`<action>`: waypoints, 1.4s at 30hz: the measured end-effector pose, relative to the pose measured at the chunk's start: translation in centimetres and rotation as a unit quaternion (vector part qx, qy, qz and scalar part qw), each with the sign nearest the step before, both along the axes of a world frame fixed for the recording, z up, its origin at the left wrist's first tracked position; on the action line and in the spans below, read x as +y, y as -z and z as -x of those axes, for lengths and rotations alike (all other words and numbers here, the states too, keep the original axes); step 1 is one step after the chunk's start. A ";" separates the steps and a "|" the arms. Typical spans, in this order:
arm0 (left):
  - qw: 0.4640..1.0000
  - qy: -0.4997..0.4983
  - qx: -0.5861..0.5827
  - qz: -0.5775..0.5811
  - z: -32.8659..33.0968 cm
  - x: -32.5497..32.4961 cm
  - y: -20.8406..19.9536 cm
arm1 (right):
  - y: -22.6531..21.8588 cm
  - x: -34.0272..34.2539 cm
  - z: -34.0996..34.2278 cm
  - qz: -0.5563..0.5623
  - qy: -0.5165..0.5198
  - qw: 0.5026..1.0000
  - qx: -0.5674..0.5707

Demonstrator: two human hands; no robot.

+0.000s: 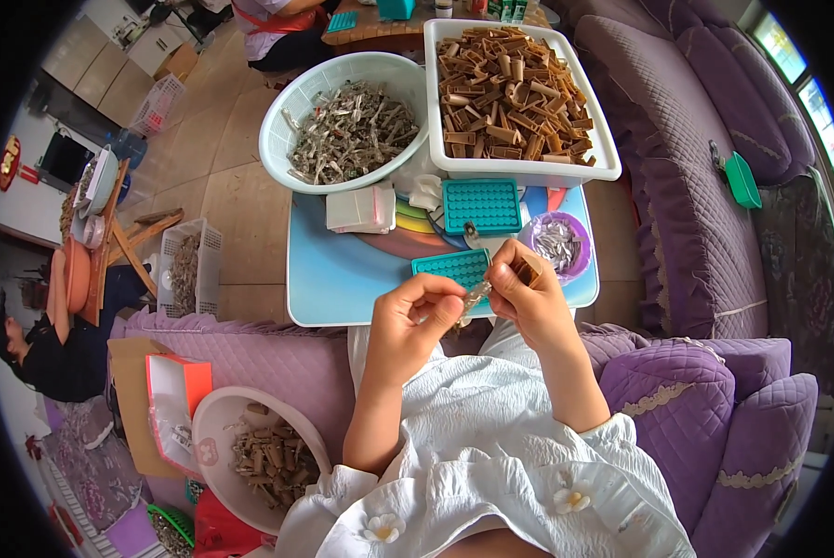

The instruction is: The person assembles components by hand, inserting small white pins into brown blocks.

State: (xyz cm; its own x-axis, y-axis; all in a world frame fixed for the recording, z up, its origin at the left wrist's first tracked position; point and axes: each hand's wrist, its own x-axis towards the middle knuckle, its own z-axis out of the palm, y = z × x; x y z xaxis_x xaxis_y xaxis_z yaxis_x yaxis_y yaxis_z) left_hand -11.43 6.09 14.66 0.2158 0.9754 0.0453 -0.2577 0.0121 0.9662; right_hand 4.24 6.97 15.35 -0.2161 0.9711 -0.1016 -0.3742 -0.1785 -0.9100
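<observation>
My left hand [415, 321] and my right hand [531, 296] meet above the near edge of a small blue table [333, 279]. Between the fingertips of both is a small silvery metal piece [478, 296], pinched mainly by the left. The right hand also has a brown plastic casing [528, 271] in its curled fingers. Just beyond them lies a teal slotted tray [450, 267], partly covered by the hands. A second teal tray [482, 205] sits behind it, with a shiny metal piece [472, 234] near its front edge. To the right stands a purple tub [582, 244] of small silver parts.
At the back are a pale round basin [278, 139] of metal pieces and a white bin [607, 153] heaped with brown casings. A white stack [361, 208] lies at left. Another basin [214, 418] and a red box [197, 367] rest on the sofa. A person [64, 335] works far left.
</observation>
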 end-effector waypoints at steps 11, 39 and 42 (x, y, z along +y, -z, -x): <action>0.976 -0.083 -0.196 0.056 1.2 0.2 0.6 | -0.7 -0.6 -0.6 -0.040 -0.020 0.995 -0.087; 0.978 -0.192 0.060 -0.064 1.0 -3.2 -0.4 | -1.6 -3.0 0.3 -0.250 0.069 0.930 -0.262; 0.972 -0.220 0.053 -0.065 0.8 -3.4 -0.4 | -1.8 -3.1 0.0 -0.306 0.053 0.902 -0.300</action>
